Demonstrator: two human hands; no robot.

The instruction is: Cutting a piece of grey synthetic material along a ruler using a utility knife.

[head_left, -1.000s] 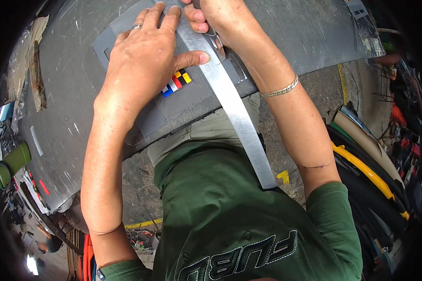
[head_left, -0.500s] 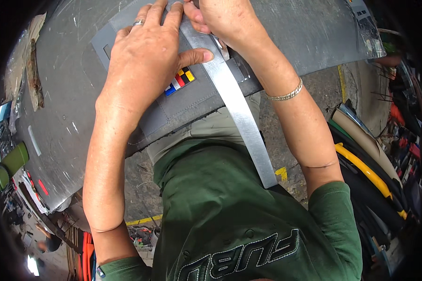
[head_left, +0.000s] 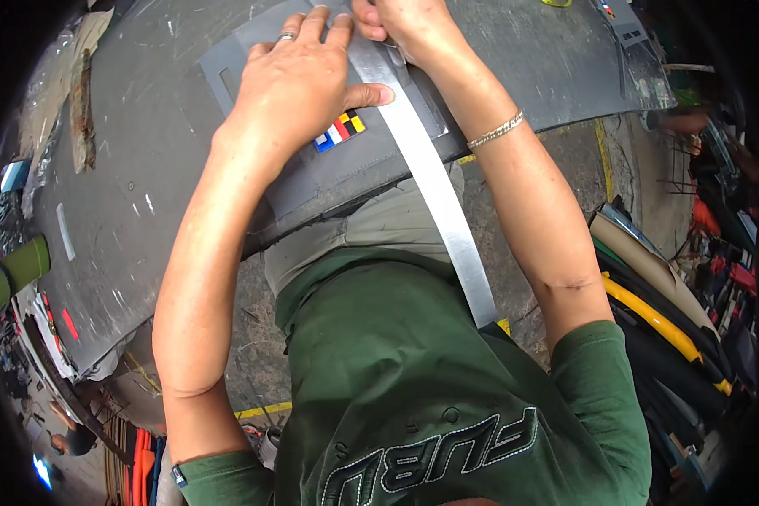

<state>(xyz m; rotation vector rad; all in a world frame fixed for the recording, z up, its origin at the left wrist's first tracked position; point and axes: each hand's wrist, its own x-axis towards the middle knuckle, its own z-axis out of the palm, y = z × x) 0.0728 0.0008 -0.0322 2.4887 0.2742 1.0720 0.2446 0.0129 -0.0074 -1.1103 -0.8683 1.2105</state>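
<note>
Head view: my left hand (head_left: 299, 88) lies flat, fingers spread, pressing the grey sheet (head_left: 329, 181) and touching the long metal ruler (head_left: 434, 181), gripping nothing. My right hand (head_left: 405, 21), across the ruler at its far end, has fingers curled at the frame edge; can't tell what they hold. Ruler crosses the sheet on the dark tabletop (head_left: 143, 152), beside a coloured striped patch (head_left: 340, 131).

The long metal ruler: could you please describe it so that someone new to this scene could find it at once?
Start at the big dark grey worktable. On its near edge lies a grey sheet, pressed flat by the left hand. The metal ruler is the shiny silver strip slanting across that sheet and overhanging the table edge toward the person's green shirt.
</note>
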